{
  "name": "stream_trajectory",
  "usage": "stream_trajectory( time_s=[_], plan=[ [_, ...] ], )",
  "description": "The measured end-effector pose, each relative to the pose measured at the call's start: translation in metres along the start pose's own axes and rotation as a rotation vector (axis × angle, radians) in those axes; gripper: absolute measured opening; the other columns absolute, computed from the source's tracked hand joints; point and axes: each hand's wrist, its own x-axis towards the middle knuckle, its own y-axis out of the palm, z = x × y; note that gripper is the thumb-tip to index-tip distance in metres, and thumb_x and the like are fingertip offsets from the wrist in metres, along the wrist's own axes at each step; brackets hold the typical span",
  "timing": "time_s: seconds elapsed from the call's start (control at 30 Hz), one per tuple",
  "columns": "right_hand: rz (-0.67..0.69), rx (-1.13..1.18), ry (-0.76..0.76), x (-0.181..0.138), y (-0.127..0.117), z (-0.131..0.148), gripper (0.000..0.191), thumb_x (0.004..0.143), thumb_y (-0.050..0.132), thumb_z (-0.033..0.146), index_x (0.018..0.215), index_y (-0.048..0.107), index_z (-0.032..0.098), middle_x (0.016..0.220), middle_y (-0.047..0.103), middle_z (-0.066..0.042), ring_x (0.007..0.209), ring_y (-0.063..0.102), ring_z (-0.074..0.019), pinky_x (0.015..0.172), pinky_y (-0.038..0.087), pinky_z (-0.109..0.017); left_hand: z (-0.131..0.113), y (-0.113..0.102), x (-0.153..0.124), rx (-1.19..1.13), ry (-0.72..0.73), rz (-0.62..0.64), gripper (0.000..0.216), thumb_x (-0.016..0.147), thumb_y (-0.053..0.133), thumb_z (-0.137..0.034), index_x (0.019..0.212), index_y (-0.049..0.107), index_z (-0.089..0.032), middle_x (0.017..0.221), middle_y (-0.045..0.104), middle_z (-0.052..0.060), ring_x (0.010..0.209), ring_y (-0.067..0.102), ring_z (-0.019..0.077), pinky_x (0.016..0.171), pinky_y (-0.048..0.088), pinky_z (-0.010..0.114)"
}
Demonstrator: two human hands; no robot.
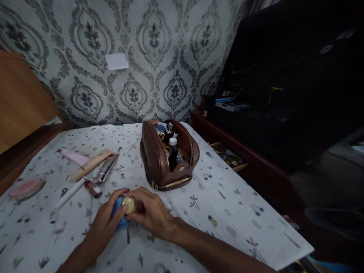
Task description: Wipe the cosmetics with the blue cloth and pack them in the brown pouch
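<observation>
Left hand: we are curling our left hand [104, 223] around the small blue jar [119, 220], with the fingers closed narrow on its side.
Right hand: we are pinching the pale round lid [129, 205] with our right hand [152, 214] — we cannot tell if it is turning.
Jar: it is sitting between both hands, low over the patterned cloth [227, 212], just in front of the pouch.
Loose things: a white stick [69, 193], a small dark red bottle [93, 188], a silver tube [106, 168], a beige tube [91, 164], a pink tube [74, 156] and a pink compact [25, 187] are lying on the cloth to the left.
Pouch: the brown pouch [159, 159] is standing unzipped, with small bottles [172, 146] standing upright inside.
Progress: we are judging the work as partly done — some things are in the pouch, while the jar and six others are outside it.
Wall: a white note [116, 61] is hanging on the patterned wallpaper.
</observation>
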Motion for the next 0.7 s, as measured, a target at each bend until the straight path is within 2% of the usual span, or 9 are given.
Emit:
stream_trajectory(
  time_s=[0.13, 0.23, 0.5, 0.7],
  plan=[
    [0.003, -0.064, -0.088, 0.000, 0.001, 0.001, 0.033, 0.086, 0.071, 0.021, 0.118, 0.062, 0.023, 0.099, 0.061, -0.003, 0.086, 0.059, -0.0163, 0.079, 0.051, -0.027, -0.009, 0.001, 0.002, -0.133, -0.027, 0.073, 0.049, 0.093, 0.049, -0.054, 0.123, 0.061, -0.017, 0.114, 0.072, 0.008, 0.102, 0.066, 0.0236, 0.090, 0.054, 0.030],
    [0.001, -0.045, -0.080, -0.001, 0.002, 0.004, 0.035, 0.087, 0.068, 0.017, 0.120, 0.060, 0.025, 0.101, 0.057, -0.003, 0.086, 0.058, -0.0156, 0.078, 0.051, -0.027, -0.011, 0.000, 0.003, -0.201, -0.022, 0.091, 0.050, 0.093, 0.049, -0.055, 0.123, 0.061, -0.017, 0.113, 0.071, 0.007, 0.102, 0.064, 0.0231, 0.090, 0.052, 0.030],
    [-0.089, 0.085, 0.005, -0.004, 0.006, 0.008, 0.028, 0.084, 0.067, 0.025, 0.110, 0.054, 0.022, 0.098, 0.058, -0.002, 0.087, 0.058, -0.0164, 0.076, 0.051, -0.028, -0.011, -0.001, 0.001, -0.272, 0.020, 0.183, 0.048, 0.095, 0.047, -0.056, 0.120, 0.064, -0.018, 0.104, 0.070, 0.005, 0.090, 0.063, 0.0196, 0.084, 0.051, 0.026],
    [-0.042, 0.005, -0.089, 0.000, -0.002, 0.014, 0.033, 0.087, 0.069, 0.028, 0.119, 0.060, 0.023, 0.097, 0.060, -0.003, 0.087, 0.058, -0.0170, 0.080, 0.051, -0.030, -0.011, 0.001, 0.001, -0.239, 0.042, 0.154, 0.049, 0.094, 0.047, -0.059, 0.109, 0.069, -0.019, 0.084, 0.068, 0.002, 0.079, 0.060, 0.0185, 0.074, 0.052, 0.025]
  ],
)
